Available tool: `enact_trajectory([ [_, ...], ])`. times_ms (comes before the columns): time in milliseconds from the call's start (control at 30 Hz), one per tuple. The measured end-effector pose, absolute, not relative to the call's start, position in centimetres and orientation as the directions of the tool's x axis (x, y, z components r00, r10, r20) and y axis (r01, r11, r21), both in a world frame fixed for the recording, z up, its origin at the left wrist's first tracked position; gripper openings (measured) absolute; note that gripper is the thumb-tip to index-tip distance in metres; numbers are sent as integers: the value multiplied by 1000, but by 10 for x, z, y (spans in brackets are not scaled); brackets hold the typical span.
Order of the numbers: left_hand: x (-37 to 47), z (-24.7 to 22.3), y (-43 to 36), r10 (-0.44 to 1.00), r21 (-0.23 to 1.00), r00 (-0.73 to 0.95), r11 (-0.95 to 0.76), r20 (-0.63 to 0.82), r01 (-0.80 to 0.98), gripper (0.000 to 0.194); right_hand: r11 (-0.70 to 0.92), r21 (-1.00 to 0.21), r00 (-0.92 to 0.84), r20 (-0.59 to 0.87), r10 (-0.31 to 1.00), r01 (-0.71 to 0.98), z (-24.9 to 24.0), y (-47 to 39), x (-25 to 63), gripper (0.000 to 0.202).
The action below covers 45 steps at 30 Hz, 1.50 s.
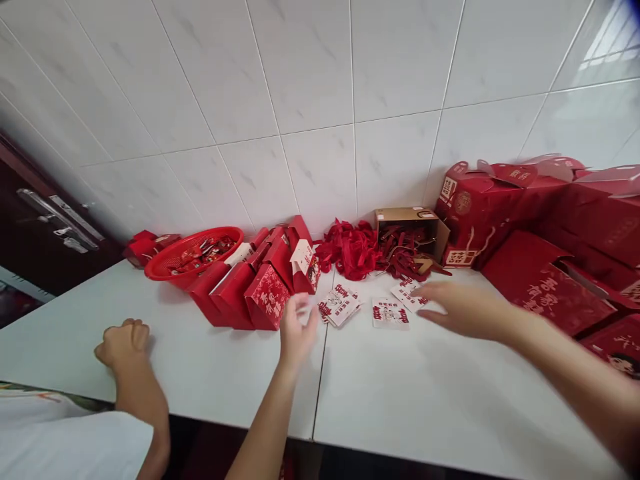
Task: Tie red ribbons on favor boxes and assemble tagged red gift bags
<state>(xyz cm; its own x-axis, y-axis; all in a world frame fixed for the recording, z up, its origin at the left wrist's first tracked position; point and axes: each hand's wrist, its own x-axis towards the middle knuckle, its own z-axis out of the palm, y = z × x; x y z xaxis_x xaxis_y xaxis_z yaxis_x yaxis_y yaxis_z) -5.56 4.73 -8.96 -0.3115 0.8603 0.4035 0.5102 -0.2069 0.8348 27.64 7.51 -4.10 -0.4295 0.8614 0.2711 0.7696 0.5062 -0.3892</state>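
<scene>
My left hand (296, 333) hovers over the table just right of the red gift boxes (267, 297), thumb and fingers apart, with nothing seen in it. Close by on its right is a small pile of white cards with red print (339, 305). My right hand (457, 307) reaches in from the right with fingers stretched and parted. Its fingertips are at a few more printed cards (409, 293); whether they touch is unclear. Between the two hands lies another white card (390, 313), flat on the table.
Behind the cards are a heap of red ribbons (353, 250) and an open cardboard box (407, 215). A red basket (155, 267) of small packets stands left, large red boxes (483, 207) right. Another person's closed hand (125, 343) rests on the white table (400, 400) at left.
</scene>
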Motion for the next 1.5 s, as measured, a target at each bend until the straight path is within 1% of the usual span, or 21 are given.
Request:
enact_trajectory([
  [33, -60, -85, 64, 838, 816, -332, -207, 433, 540, 28, 534, -389, -490, 213, 845, 751, -58, 84, 254, 20],
  [100, -67, -76, 99, 810, 778, -346, -200, 473, 595, 42, 552, -397, -534, 166, 829, 734, -93, 92, 219, 21],
  [200, -72, -67, 145, 799, 744, -365, -146, 477, 652, 68, 512, -413, -492, 164, 855, 753, -139, 87, 194, 32],
  [267, -76, -67, 169, 803, 741, -390, -93, 450, 665, 76, 481, -436, -450, 178, 875, 761, -158, 81, 193, 38],
  [333, -82, -67, 183, 810, 751, -415, -47, 414, 658, 71, 472, -469, -427, 206, 880, 747, -169, 77, 201, 39],
  [400, -87, -65, 184, 810, 769, -438, -25, 390, 639, 66, 467, -506, -394, 250, 884, 725, -173, 79, 215, 35],
  [467, -90, -57, 169, 802, 789, -450, -42, 393, 614, 69, 429, -541, -307, 305, 902, 723, -173, 89, 232, 30],
  [533, -88, -47, 140, 796, 808, -434, -111, 421, 579, 74, 357, -570, -170, 354, 919, 740, -171, 108, 249, 28],
  [600, -81, -41, 103, 782, 824, -402, -239, 477, 513, 75, 278, -596, -38, 383, 923, 754, -166, 132, 262, 28],
  [633, -76, -41, 83, 780, 833, -405, -255, 478, 492, 73, 247, -607, 10, 388, 922, 756, -163, 144, 265, 27],
  [700, -64, -50, 50, 827, 849, -356, -243, 434, 469, 54, 216, -623, 57, 388, 920, 752, -157, 166, 262, 23],
  [733, -57, -58, 36, 873, 867, -307, -218, 379, 449, 46, 217, -628, 56, 385, 921, 748, -154, 176, 256, 20],
  [800, -42, -76, 17, 960, 906, -168, -142, 224, 399, 37, 228, -633, 32, 372, 928, 740, -148, 191, 237, 17],
  [867, -28, -92, 6, 987, 932, -76, -106, 140, 348, 32, 219, -637, 22, 347, 938, 739, -145, 202, 215, 19],
  [967, -10, -105, -6, 977, 949, -119, -136, 175, 284, 29, 156, -650, 81, 319, 944, 744, -145, 214, 195, 22],
  [1033, -1, -107, -13, 974, 963, -149, -135, 173, 233, 29, 96, -668, 172, 324, 930, 738, -145, 221, 195, 23],
  [1133, 8, -107, -21, 984, 979, -101, -131, 148, 159, 28, -13, -711, 340, 320, 884, 703, -144, 231, 212, 28],
  [1233, 14, -109, -23, 987, 980, -33, -151, 156, 129, 27, -98, -750, 430, 261, 864, 654, -142, 242, 234, 31],
  [1300, 18, -111, -22, 986, 979, 0, -167, 168, 117, 26, -132, -767, 428, 199, 882, 628, -140, 249, 246, 29],
  [1400, 22, -114, -20, 979, 973, 36, -201, 198, 115, 25, -147, -785, 366, 109, 924, 602, -141, 255, 254, 30],
  [1500, 22, -118, -20, 968, 959, 100, -243, 230, 144, 23, -134, -811, 316, 66, 947, 569, -143, 253, 254, 30],
])
